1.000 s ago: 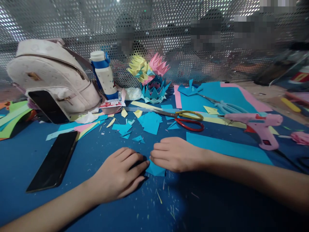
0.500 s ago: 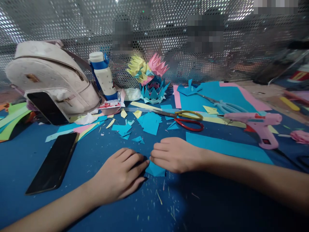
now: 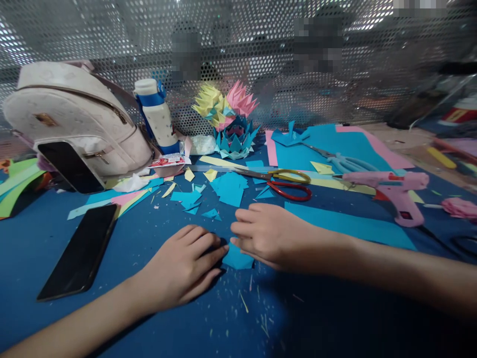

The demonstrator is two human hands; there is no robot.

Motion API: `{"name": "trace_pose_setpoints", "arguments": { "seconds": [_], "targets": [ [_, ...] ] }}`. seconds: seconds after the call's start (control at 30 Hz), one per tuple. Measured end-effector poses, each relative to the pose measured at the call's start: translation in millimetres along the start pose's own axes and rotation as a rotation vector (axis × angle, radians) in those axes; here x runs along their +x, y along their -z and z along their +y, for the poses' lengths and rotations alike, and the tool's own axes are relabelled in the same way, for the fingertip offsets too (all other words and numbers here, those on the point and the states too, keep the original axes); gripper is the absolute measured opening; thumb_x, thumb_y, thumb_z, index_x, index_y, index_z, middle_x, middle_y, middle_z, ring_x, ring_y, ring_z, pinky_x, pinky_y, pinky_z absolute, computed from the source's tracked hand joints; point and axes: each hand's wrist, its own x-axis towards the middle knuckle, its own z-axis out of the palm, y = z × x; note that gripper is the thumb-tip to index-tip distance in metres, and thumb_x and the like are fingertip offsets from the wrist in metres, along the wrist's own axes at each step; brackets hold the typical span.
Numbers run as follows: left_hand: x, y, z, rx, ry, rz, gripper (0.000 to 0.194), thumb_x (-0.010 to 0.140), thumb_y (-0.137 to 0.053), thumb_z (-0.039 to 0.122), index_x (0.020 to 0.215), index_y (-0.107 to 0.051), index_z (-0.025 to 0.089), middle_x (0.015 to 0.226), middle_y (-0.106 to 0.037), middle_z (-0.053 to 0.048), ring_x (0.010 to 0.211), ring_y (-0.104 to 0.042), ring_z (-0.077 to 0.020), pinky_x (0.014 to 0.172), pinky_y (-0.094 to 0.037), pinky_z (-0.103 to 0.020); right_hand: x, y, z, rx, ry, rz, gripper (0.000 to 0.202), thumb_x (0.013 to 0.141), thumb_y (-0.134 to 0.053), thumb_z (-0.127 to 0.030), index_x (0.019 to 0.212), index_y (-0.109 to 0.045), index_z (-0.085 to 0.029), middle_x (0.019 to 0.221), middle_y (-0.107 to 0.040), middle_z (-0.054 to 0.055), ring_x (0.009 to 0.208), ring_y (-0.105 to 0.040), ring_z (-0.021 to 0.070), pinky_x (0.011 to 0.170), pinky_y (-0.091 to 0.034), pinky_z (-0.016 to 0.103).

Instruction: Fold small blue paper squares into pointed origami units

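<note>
A small piece of blue paper (image 3: 239, 259) lies folded on the blue tabletop, partly covered by my fingers. My left hand (image 3: 192, 263) rests at its left side, fingers bent and close together, the index fingertip holding down the paper's edge and the thumb a little apart. Over the upper right part is my right hand (image 3: 263, 233), its fingers curled in and its fingertips at the paper's top edge; the thumb is hidden. Blue paper scraps (image 3: 229, 188) and scissors with a yellow and a red handle (image 3: 288, 184) lie just beyond.
Left are a black phone (image 3: 80, 251), a white backpack (image 3: 74, 117) with another phone (image 3: 70, 166) leaning on it, and a bottle (image 3: 158, 119). Folded paper flowers (image 3: 236, 136) stand behind. At right are a pink glue gun (image 3: 395, 186), light-blue-handled scissors (image 3: 352, 163) and a blue strip (image 3: 343, 223).
My right hand has risen slightly and turned, its fingers more curled above the paper. My left hand keeps its place on the paper. The whole view has shifted a little.
</note>
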Motion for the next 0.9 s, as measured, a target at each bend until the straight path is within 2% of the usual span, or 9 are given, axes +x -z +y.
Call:
{"name": "trace_pose_setpoints", "arguments": {
  "seconds": [0.17, 0.3, 0.43, 0.63, 0.9],
  "targets": [
    [0.5, 0.3, 0.1, 0.012, -0.023, 0.045, 0.031, 0.101, -0.04, 0.022, 0.123, -0.06, 0.013, 0.107, -0.063, -0.013, 0.097, -0.057, -0.0255, 0.082, -0.05, -0.043, -2.0, 3.5, -0.8, 0.074, -0.061, -0.094, 0.014, 0.088, -0.061, -0.016, 0.074, -0.064, -0.015, 0.079, -0.059, 0.005, 0.077, -0.045, 0.0183, 0.06, -0.024, 0.034],
    [0.7, -0.2, 0.4, 0.025, -0.041, 0.059, 0.031, 0.101, -0.04, 0.021, 0.122, -0.06, 0.012, 0.104, -0.063, -0.013, 0.095, -0.058, -0.0249, 0.081, -0.051, -0.042, -2.3, -7.6, 4.3, 0.276, -0.25, 0.002, 0.019, 0.096, -0.056, -0.025, 0.082, -0.066, -0.015, 0.083, -0.061, 0.004, 0.08, -0.051, 0.0154, 0.063, -0.033, 0.029],
    [0.7, -0.4, 0.7, 0.036, -0.058, 0.065, 0.03, 0.1, -0.04, 0.021, 0.121, -0.06, 0.012, 0.104, -0.064, -0.012, 0.095, -0.058, -0.0249, 0.082, -0.051, -0.042, -0.8, -16.2, 6.9, 0.504, -0.377, 0.022, 0.008, 0.09, -0.066, -0.025, 0.09, -0.063, -0.017, 0.094, -0.064, 0.001, 0.086, -0.057, 0.0141, 0.068, -0.038, 0.025],
    [-1.0, 0.3, 0.0, -0.002, -0.06, 0.063, 0.029, 0.099, -0.043, 0.019, 0.12, -0.062, 0.012, 0.106, -0.064, -0.012, 0.096, -0.057, -0.0255, 0.082, -0.051, -0.043, 2.2, -16.8, 5.2, 0.643, -0.434, -0.02, 0.008, 0.084, -0.071, -0.018, 0.086, -0.063, -0.019, 0.09, -0.064, -0.002, 0.09, -0.057, 0.014, 0.071, -0.04, 0.025],
    [-1.5, -0.4, -0.7, -0.007, -0.063, 0.082, 0.029, 0.099, -0.044, 0.018, 0.12, -0.062, 0.012, 0.105, -0.064, -0.012, 0.095, -0.056, -0.0253, 0.082, -0.051, -0.044, 3.3, -22.3, 2.6, 0.69, -0.406, 0.043, 0.008, 0.084, -0.066, -0.012, 0.088, -0.067, -0.019, 0.092, -0.066, -0.001, 0.089, -0.06, 0.0125, 0.073, -0.042, 0.023]
  ]
}}
